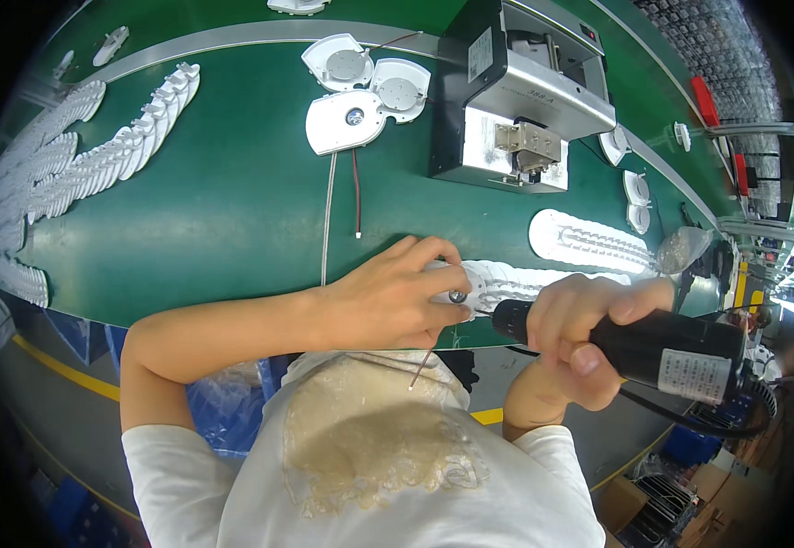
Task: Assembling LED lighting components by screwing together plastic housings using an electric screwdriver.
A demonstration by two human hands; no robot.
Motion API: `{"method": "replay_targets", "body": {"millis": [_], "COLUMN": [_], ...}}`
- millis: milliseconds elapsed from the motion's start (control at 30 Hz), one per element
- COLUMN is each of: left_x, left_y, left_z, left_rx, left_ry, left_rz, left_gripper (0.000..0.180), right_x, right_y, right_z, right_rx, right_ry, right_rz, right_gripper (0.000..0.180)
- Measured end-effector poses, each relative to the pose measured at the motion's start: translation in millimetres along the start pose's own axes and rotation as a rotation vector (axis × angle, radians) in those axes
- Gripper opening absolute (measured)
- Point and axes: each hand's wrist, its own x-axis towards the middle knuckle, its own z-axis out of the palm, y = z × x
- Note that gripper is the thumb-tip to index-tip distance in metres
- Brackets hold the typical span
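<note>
One left hand (401, 292) lies at the near edge of the green desk (251, 210), its fingers bent and slightly spread, holding down one white part (442, 297) that bears one round metal piece. The part is mostly hidden under the fingers. One right hand (588, 329) has its fingers wrapped around one black screwdriver (680, 338), which points left at the part; whether the tip touches it, I cannot tell.

Just right of the left hand, two rows (588, 239) of overlapping white pieces lie one beyond the other. Farther back are three white housings (347, 123), grouped together, and one machine (525, 100). White stacks (127, 151) at the left overlap too much to count.
</note>
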Motion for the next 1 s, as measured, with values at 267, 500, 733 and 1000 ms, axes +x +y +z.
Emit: {"method": "replay_targets", "body": {"millis": [267,500,733,1000], "left_x": [-0.1,-3.1,6.5,53.4], "left_y": [1.9,-0.2,15.0,-36.8], "left_z": [1.8,0.4,-21.8,-147.0], "left_rx": [-0.004,0.012,0.081,0.554], "left_ry": [-0.017,-0.032,-0.021,0.153], "left_rz": [0.01,0.008,-0.001,-0.279], "left_gripper": [0.04,0.039,0.036,0.031], "right_x": [-4.0,-4.5,11.9,18.1], "right_y": [-1.5,2.5,-16.0,-17.3], "right_z": [-7.6,-0.6,-21.6,-60.1], "right_rx": [-0.069,-0.057,0.262,0.205], "right_ry": [-0.318,-0.271,-0.135,-0.185], "right_rz": [-0.089,-0.024,-0.064,-0.03], "right_gripper": [0.037,0.038,0.043,0.044]}}
